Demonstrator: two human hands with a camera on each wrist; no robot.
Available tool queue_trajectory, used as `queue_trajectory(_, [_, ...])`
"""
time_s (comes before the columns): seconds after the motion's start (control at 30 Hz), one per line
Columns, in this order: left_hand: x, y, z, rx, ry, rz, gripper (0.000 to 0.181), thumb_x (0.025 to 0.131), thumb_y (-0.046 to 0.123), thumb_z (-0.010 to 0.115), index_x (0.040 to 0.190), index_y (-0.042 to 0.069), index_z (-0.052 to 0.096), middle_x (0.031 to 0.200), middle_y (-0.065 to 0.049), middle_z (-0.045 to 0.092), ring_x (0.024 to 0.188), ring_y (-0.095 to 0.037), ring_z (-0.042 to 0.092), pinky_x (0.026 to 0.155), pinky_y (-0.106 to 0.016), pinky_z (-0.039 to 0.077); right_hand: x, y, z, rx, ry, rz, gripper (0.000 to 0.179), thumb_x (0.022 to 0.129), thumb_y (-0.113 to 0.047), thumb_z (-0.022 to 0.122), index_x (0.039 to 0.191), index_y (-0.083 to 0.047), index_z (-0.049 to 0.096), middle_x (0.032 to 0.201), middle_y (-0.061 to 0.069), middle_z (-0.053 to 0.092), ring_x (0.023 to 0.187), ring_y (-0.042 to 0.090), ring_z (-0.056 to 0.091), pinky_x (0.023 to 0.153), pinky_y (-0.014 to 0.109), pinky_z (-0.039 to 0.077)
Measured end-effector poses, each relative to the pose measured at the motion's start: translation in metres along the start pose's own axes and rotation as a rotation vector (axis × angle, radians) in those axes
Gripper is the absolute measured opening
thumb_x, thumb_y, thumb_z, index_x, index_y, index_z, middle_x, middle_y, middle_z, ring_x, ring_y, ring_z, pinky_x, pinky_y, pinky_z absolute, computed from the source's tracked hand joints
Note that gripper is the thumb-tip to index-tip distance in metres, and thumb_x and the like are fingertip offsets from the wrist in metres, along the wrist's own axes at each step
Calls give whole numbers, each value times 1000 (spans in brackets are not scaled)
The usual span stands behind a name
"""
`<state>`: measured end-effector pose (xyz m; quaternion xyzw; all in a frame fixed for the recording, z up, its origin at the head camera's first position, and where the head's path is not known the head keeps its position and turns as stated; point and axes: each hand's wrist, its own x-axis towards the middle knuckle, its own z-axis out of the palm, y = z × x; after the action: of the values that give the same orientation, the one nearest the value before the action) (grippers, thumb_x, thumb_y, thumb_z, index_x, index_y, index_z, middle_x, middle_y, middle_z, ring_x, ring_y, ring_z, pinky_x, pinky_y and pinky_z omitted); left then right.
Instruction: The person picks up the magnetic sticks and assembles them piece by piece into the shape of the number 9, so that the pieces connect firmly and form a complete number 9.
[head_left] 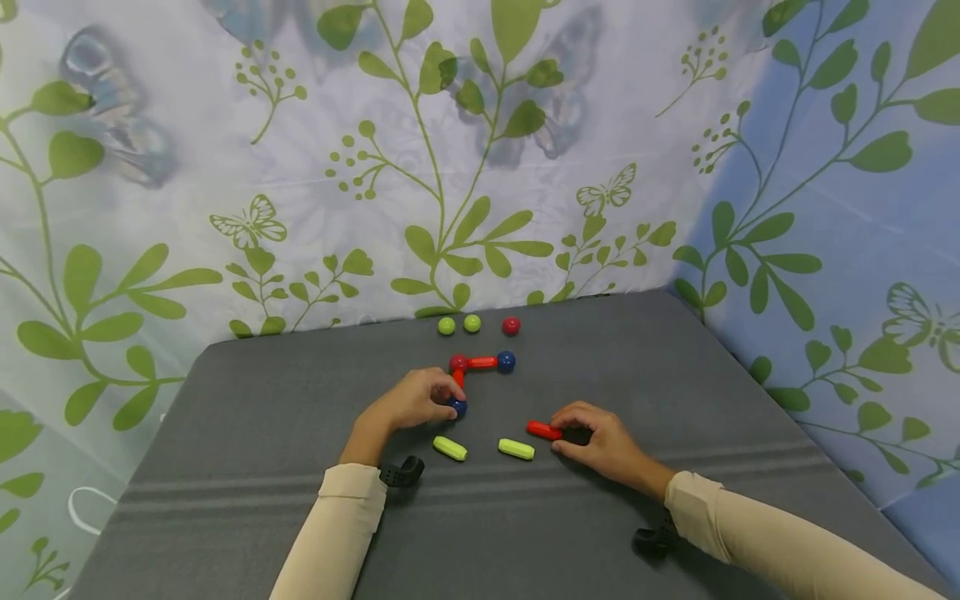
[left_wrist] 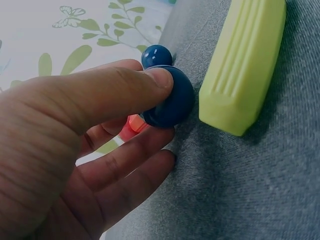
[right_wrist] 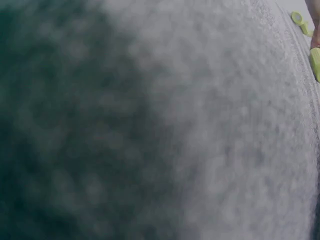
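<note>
My left hand (head_left: pixel 411 400) pinches a blue ball (left_wrist: pixel 177 102) between thumb and fingers. This ball sits at the near end of a red stick (head_left: pixel 458 378), partly hidden by the fingers. That stick meets a red ball (head_left: pixel 458 362), from which another red stick (head_left: pixel 482 362) runs right to a second blue ball (head_left: pixel 506 361). On the right, my right hand (head_left: pixel 603 442) holds the end of a loose red stick (head_left: pixel 543 430) between thumb and fingers, low at the table. The right wrist view shows mostly blurred grey cloth.
Two yellow-green sticks, a left one (head_left: pixel 450 448) and a right one (head_left: pixel 516 449), lie between the hands. Toward the back are two yellow-green balls (head_left: pixel 472 323) and a red ball (head_left: pixel 512 326). Grey cloth covers the table (head_left: pixel 300 367); patterned curtains (head_left: pixel 315 200) hang behind and at the right.
</note>
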<state>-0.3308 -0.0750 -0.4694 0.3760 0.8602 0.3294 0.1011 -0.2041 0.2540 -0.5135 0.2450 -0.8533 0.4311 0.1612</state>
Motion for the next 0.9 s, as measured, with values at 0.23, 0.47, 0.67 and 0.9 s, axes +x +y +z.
queue_trajectory(0.23, [-1, 1, -2, -25, 6, -5, 21, 85, 10, 83, 103, 17, 77, 95, 4, 62, 90, -14, 58, 82, -36, 51, 0, 16, 1, 4, -14, 5, 29, 79, -5, 88, 101, -17, 75, 109, -4, 69, 99, 17, 66, 87, 29, 52])
queue_trajectory(0.47, [0, 2, -3, -24, 8, -7, 20, 86, 10, 83, 104, 16, 77, 95, 3, 61, 89, -15, 57, 81, -35, 50, 2, 16, 0, -10, -18, 13, 30, 79, -6, 88, 104, -16, 75, 108, -8, 69, 98, 13, 66, 84, 32, 54])
queue_trajectory(0.67, [-1, 2, -1, -30, 11, -29, 21, 86, 10, 83, 104, 16, 77, 96, 4, 62, 92, -14, 59, 84, -36, 51, 1, 16, 2, -14, -25, 23, 29, 79, -5, 88, 103, -16, 75, 107, -9, 69, 98, 12, 66, 86, 31, 54])
queue_trajectory(0.9, [-2, 3, 1, -33, 13, -27, 21, 86, 9, 83, 105, 15, 77, 96, 3, 61, 93, -15, 60, 84, -37, 52, -1, 16, 2, -9, -20, 48, 28, 81, -3, 86, 101, -20, 76, 106, -11, 69, 98, 12, 66, 87, 31, 53])
